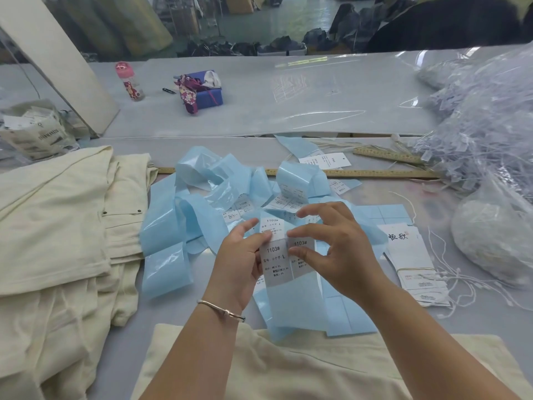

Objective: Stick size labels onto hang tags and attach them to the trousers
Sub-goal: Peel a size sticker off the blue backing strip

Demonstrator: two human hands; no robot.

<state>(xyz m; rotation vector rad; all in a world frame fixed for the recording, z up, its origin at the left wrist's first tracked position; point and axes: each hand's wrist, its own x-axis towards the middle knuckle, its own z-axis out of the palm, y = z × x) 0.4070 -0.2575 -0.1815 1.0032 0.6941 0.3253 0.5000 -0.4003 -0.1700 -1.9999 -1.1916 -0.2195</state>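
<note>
You are holding a blue backing strip (pixel 291 295) of size labels above the counter (pixel 288 111). Your left hand (pixel 242 255) is pinching the strip beside the "1103# L" label (pixel 275 261); your right hand (pixel 331 246) is pinching the neighbouring label (pixel 300 255) at its top edge. Hang tags (pixel 415 264) are lying stacked just right of your hands. Cream trousers (pixel 57 226) are lying piled at the left, another pair (pixel 288 368) nearest you.
</note>
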